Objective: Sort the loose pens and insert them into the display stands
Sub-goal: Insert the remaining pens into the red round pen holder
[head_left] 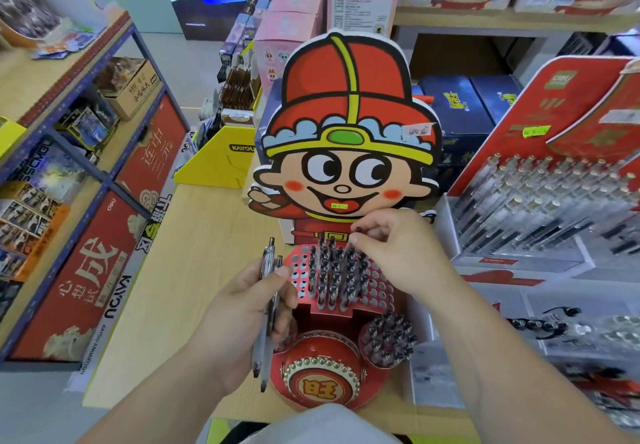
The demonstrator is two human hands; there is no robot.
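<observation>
A red cartoon-boy display stand [346,114] stands on the wooden table, with a perforated red rack [379,287] below the figure. Several dark pens [334,273] stand upright in the rack's middle holes; holes at the left and right are empty. A round cup [389,338] at the front right holds several more pens. My left hand [239,322] grips two loose pens [266,305], tips down, left of the rack. My right hand [398,253] hovers over the rack's back row, fingertips pinched on the top of one pen [353,235].
A red drum-shaped base [322,371] sits at the stand's front. A red and clear pen display [540,208] stands at the right. A yellow box [221,163] and pink boxes [294,27] lie behind. Blue shelving [97,173] runs along the left.
</observation>
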